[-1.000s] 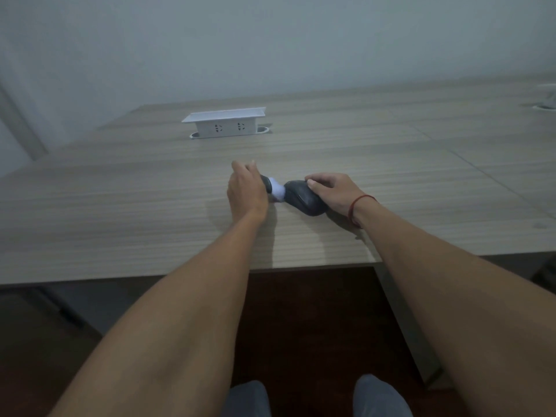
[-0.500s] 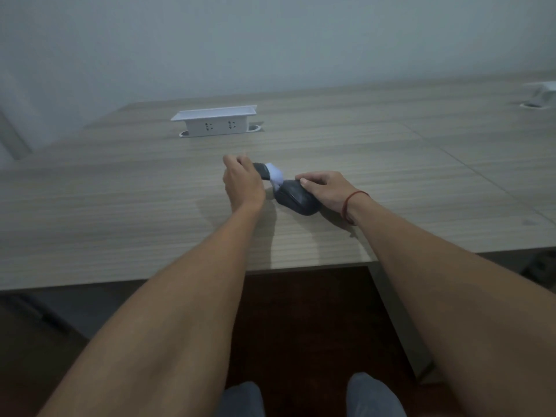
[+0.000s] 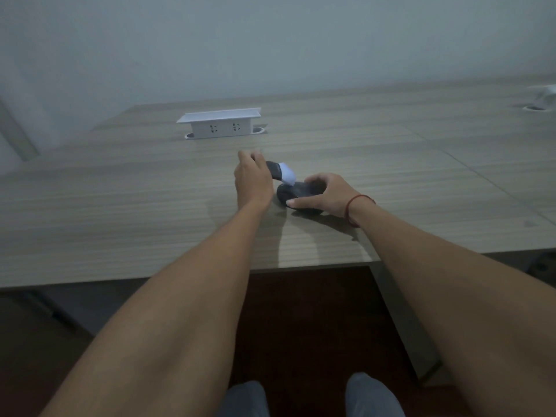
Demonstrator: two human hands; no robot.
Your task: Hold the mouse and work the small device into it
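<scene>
Two bare hands are seen over one wooden table (image 3: 120,206), both at a single dark object. One dark rounded piece (image 3: 301,195) lies on the tabletop and is gripped by the right hand (image 3: 326,192), with the thumb along its near side and the fingers curled over its far side. One smaller part with a dark end and a pale bluish-white end (image 3: 284,172) is held by the left hand (image 3: 252,179), whose fingers are curled round the dark end; the pale end is tilted down towards the rounded piece and appears to touch its top, though the contact cannot be made out for certain. One red cord (image 3: 353,203) is worn round the right wrist.

One white raised socket box (image 3: 221,124), with two outlets counted on its front face, stands well behind the hands. One further white fitting (image 3: 544,99) is cut off by the right edge of the picture at the far right of the table.

Bare wood is seen on all sides of the hands: a broad stretch to the left, another to the right, and a strip between the hands and the socket box. The near table edge runs under both forearms, close behind the wrists. Two knees in grey cloth (image 3: 371,395) are seen at the bottom.
</scene>
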